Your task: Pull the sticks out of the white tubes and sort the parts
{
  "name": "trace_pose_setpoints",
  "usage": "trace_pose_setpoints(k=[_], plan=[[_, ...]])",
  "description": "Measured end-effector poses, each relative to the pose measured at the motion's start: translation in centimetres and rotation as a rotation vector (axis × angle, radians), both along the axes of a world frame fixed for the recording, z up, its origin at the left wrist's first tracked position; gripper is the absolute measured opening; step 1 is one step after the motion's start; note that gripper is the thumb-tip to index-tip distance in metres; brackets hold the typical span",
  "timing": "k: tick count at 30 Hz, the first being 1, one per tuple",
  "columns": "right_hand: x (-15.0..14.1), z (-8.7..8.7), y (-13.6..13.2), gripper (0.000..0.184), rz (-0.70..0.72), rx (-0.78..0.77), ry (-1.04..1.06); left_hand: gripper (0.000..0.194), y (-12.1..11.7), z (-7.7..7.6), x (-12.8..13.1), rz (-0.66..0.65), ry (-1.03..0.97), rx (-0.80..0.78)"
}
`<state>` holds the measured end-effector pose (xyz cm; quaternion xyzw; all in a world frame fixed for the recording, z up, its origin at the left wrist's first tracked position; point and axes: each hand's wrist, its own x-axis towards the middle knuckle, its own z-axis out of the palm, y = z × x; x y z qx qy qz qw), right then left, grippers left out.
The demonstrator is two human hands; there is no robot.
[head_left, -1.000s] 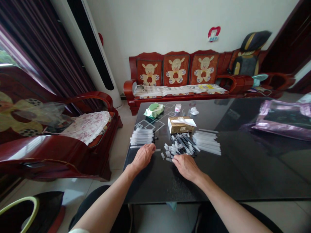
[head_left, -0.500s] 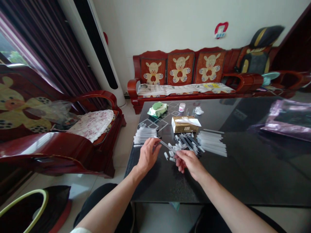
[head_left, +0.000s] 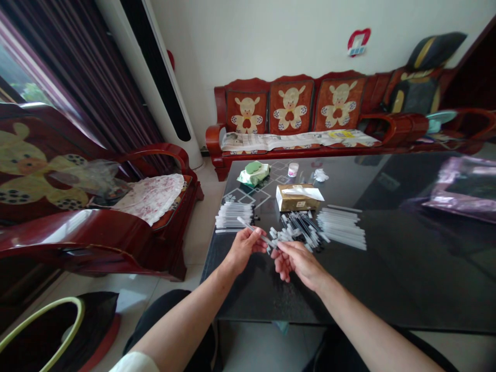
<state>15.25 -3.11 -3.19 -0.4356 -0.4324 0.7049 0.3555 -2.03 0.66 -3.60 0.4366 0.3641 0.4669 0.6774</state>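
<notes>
A slim translucent pen (head_left: 246, 224) slants between my hands above the black table. My left hand (head_left: 245, 249) pinches it around the middle, and its whitish far end sticks out past the fingers. At the near end, my right hand (head_left: 296, 259) closes thumb and forefinger on the pen, the other fingers curled loosely below; the exact tip is hidden. Just beyond my hands lie small clear pen caps (head_left: 274, 233) and a heap of dark pen refills (head_left: 300, 225). Frosted pen barrels (head_left: 341, 228) lie in a row to the right. Left of them all, pens (head_left: 233, 215) are stacked side by side.
Behind the piles stands a tissue box (head_left: 297, 198). Farther back are a green wipes pack (head_left: 253, 174), a small white jar (head_left: 293, 169) and a crumpled tissue (head_left: 321, 175). A purple plastic package (head_left: 461, 191) lies at the right. A wooden armchair (head_left: 166, 248) borders the table's left side.
My left hand has shifted right and closed around the pen's middle, so the pen's far end now shows beyond it. My right hand has moved slightly left. The view has shifted a little.
</notes>
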Motion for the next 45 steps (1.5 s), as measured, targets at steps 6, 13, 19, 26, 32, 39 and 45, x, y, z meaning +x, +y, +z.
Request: trace_pose_setpoints(k=[6,13,19,26,32,39,45], plan=[[0.05,0.01,-0.07,0.038,0.04,0.009,0.016,0.041,0.04,-0.11,-0.18,-0.005,0.012,-0.011],[-0.02,-0.32,0.05,0.035,-0.004,0.071,-0.043,0.042,-0.04,-0.01,-0.18,0.038,0.043,0.004],[-0.13,-0.32,0.12,0.04,-0.042,0.062,-0.075,0.04,0.21,0.01,-0.19,0.013,0.031,-0.001],[-0.06,-0.47,0.06,0.039,-0.026,0.099,-0.067,0.04,0.38,-0.28,-0.23,0.014,0.006,-0.006],[0.07,-0.54,0.26,0.039,-0.054,0.068,-0.086,0.037,0.34,-0.49,-0.21,0.014,-0.01,-0.003],[-0.05,-0.46,0.26,0.034,-0.079,0.106,-0.078,0.037,0.25,-0.31,-0.25,0.003,-0.002,-0.003],[-0.13,-0.45,0.3,0.046,-0.029,0.011,-0.052,0.037,0.28,-0.17,-0.19,0.021,-0.009,-0.019]])
